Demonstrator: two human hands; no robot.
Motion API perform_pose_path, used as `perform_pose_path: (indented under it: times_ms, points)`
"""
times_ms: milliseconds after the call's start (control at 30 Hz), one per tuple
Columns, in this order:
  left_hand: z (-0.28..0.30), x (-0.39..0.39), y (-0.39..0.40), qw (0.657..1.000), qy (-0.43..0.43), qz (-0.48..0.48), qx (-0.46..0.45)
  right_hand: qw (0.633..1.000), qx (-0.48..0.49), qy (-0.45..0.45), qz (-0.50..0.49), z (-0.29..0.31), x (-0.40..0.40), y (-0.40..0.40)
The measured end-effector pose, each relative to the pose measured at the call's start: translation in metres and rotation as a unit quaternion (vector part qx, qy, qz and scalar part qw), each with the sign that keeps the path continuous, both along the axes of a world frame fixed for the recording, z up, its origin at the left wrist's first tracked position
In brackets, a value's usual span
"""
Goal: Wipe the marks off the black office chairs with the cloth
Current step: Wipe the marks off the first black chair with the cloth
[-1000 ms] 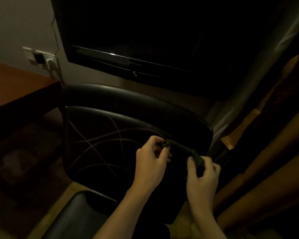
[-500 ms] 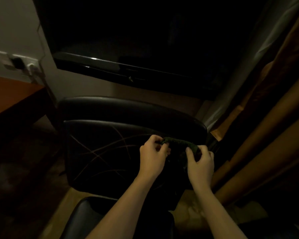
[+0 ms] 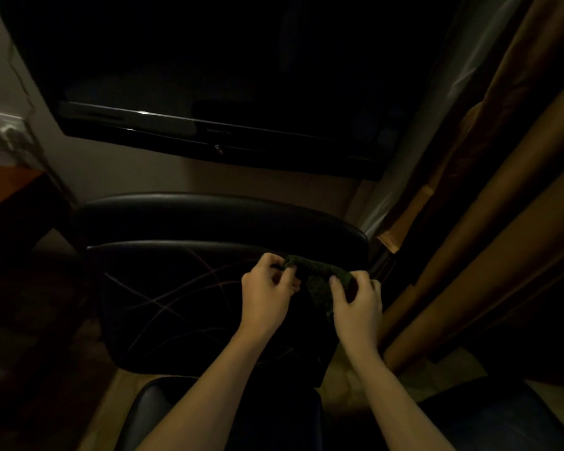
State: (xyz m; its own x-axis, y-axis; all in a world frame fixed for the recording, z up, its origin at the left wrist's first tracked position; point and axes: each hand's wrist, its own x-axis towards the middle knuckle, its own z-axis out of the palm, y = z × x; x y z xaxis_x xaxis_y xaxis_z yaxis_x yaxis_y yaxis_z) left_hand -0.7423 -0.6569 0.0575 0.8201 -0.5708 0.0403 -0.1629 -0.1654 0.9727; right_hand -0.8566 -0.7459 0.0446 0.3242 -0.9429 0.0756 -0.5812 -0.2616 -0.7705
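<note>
A black office chair (image 3: pixel 189 222) stands before me in dim light, its seat crossed by several thin pale marks (image 3: pixel 176 297). A dark green cloth (image 3: pixel 316 281) hangs over the seat's right side, stretched between my hands. My left hand (image 3: pixel 267 294) pinches the cloth's left end with curled fingers. My right hand (image 3: pixel 355 304) grips its right end. The lower part of the cloth is lost in shadow.
A second black chair (image 3: pixel 150 415) sits below my arms and another dark seat (image 3: pixel 502 418) at the bottom right. A dark TV (image 3: pixel 222 131) hangs on the wall behind. Brown curtains (image 3: pixel 502 190) fill the right side. A wooden desk (image 3: pixel 4 187) is at the left.
The view has shifted right and tilted, so the chair sits lower and further left. Both hands keep hold of the cloth and have drawn slightly closer together.
</note>
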Motion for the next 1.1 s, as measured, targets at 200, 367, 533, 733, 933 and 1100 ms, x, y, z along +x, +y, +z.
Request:
perform_pose_path:
  times_ms: [200,367,533,733,933,1100]
  points:
    - [-0.006,-0.004,0.001,0.999,-0.013,0.041,0.006,0.998,-0.039,0.052,0.002,0.004,0.0,0.0]
    - [-0.007,0.003,0.004,0.999,-0.025,0.03,0.006,0.981,-0.144,0.117,-0.062,0.012,0.012,0.017]
    - [-0.007,0.031,0.017,0.999,-0.033,0.039,0.001,0.991,-0.1,0.083,-0.038,0.013,0.048,0.034]
    - [-0.012,0.086,0.058,0.996,-0.034,0.085,-0.016,0.998,-0.054,-0.011,0.006,0.018,0.106,0.077]
    - [-0.028,0.157,0.123,0.983,-0.066,0.17,-0.027,0.993,-0.08,-0.061,0.054,0.001,0.184,0.132]
    - [-0.035,0.201,0.17,0.972,-0.061,0.226,0.006,0.989,-0.066,-0.043,0.123,-0.01,0.234,0.174]
